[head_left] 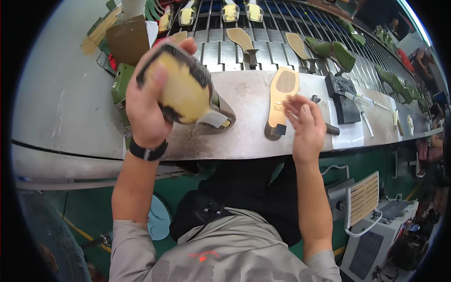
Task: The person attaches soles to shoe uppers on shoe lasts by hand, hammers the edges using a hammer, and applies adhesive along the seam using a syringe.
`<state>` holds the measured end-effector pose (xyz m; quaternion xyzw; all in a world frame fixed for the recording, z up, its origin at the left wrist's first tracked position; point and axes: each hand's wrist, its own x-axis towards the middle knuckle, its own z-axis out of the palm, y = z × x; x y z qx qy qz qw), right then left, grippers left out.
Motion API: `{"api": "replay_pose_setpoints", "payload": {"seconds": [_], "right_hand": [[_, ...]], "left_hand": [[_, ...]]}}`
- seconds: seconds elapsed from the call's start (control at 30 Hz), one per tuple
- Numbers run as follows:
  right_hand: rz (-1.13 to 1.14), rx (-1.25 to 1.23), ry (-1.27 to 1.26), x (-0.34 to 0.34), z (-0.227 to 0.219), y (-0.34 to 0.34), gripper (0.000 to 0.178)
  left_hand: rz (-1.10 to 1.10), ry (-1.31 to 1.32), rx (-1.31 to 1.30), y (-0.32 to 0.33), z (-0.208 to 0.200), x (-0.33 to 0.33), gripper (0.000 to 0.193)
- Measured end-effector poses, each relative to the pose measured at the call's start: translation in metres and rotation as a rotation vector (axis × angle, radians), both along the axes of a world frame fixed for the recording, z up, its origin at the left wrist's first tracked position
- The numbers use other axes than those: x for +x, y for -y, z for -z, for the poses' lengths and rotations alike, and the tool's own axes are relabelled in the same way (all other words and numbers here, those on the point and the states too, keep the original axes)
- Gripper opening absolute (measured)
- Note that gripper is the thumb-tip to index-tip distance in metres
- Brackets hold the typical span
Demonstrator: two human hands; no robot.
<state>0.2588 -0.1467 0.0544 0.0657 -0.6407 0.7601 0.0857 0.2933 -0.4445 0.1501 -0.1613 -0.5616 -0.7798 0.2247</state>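
My left hand (148, 105) grips a lasted shoe upper (184, 91), raised above the bench with its underside toward me. That underside is yellowish with dark ragged edges, and a pale piece shows near the heel end. My right hand (307, 127) is open, fingers apart and slightly curled, beside a tan shoe sole (279, 101) lying on the bench. The sole has a textured patch at its toe end and a dark heel (275, 131) at its near end. Whether my fingertips touch the sole I cannot tell.
Soles with heels (242, 40) and green shoe lasts (331, 52) lie along the roller conveyor (216, 49) behind the bench. A black block (343, 96), white brushes (366, 117) and a dark-handled tool (332, 129) are at the right. A cardboard box (129, 40) stands far left.
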Motion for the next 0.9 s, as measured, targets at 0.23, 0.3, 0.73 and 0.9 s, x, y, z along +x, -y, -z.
{"api": "replay_pose_setpoints", "payload": {"seconds": [0.23, 0.3, 0.73, 0.9], "right_hand": [[-0.163, -0.052, 0.145, -0.012, -0.003, 0.022, 0.038], [-0.155, -0.139, 0.161, -0.012, -0.003, 0.015, 0.035], [-0.019, 0.128, 0.251, -0.007, 0.008, 0.030, 0.025], [-0.030, 0.159, 0.300, -0.009, 0.004, 0.029, 0.024]], "left_hand": [[0.421, 0.442, 0.280, 0.026, -0.008, -0.067, 0.055], [0.411, 0.454, 0.291, 0.014, 0.014, -0.083, 0.059], [0.414, 0.451, 0.474, -0.018, 0.081, -0.102, 0.062], [0.388, 0.568, 0.490, -0.019, 0.082, -0.095, 0.060]]}}
